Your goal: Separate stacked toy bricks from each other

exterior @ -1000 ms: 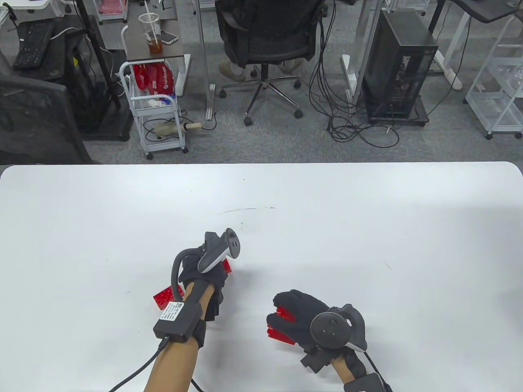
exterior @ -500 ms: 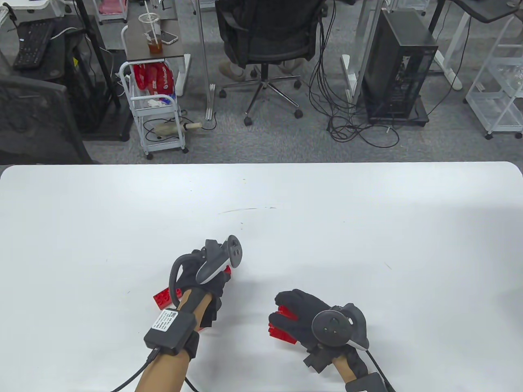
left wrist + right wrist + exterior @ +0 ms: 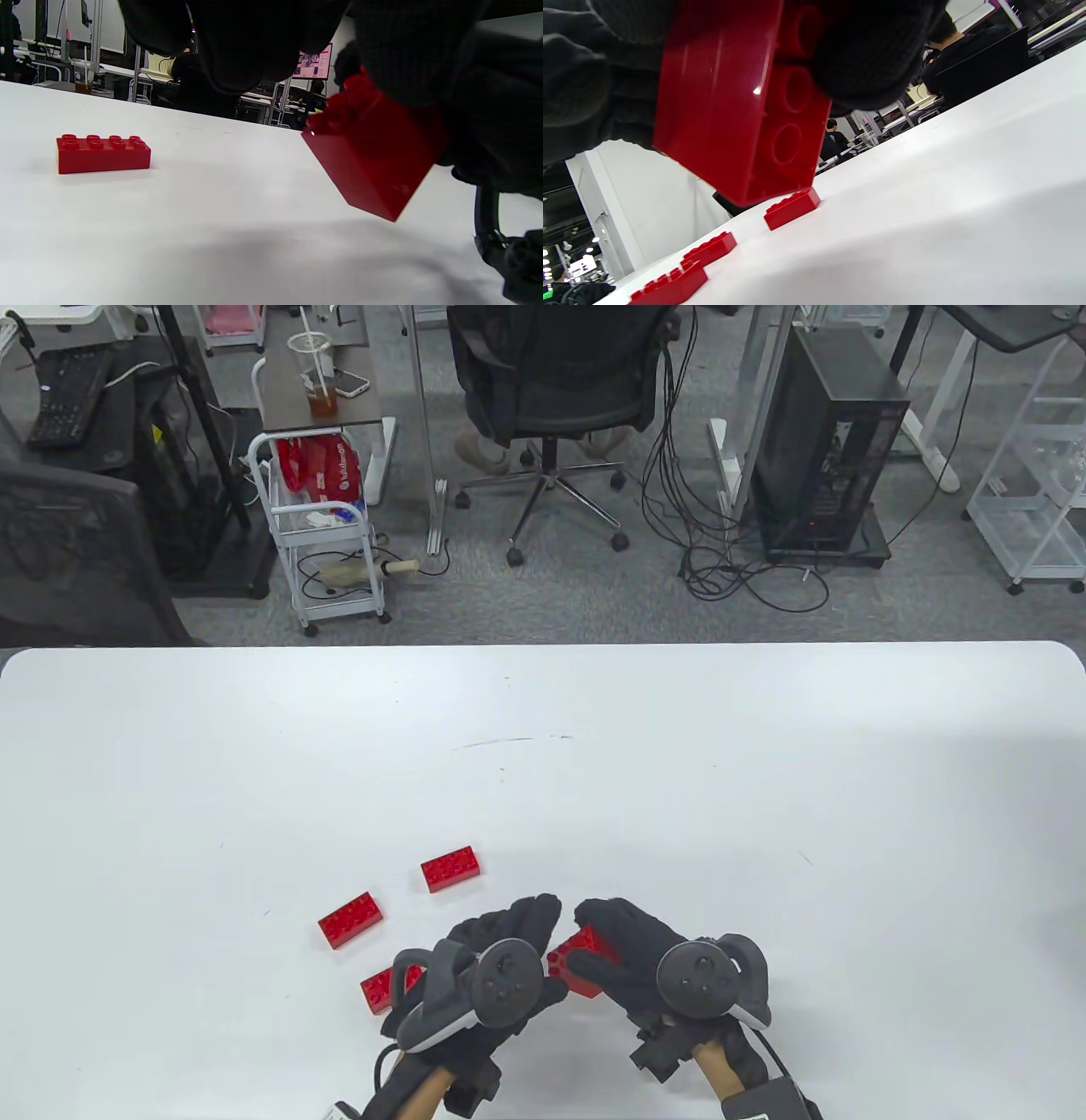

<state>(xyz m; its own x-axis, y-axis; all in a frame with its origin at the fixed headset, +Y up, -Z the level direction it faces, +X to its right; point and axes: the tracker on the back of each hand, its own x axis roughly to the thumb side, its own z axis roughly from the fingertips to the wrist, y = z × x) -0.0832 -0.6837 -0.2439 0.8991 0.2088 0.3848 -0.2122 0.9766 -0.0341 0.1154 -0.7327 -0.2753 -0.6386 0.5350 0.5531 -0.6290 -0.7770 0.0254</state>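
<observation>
Together, the left hand and the right hand meet near the front edge of the white table, both in black knit gloves, their fingers curled around one red brick stack held between them just above the surface. From the right wrist view the stack shows its glossy hollow underside with round sockets, tilted, with the right hand's fingers pressed over one end; the left wrist view shows a smooth side wall of it hanging corner-down from the gloved grip. Three loose red bricks lie flat on the table, studs up, to the left of the hands: one farthest back, one further left, and one partly hidden behind the left hand's tracker. Beyond the table stand an office chair, a wire cart holding red packets, and a black computer tower.
</observation>
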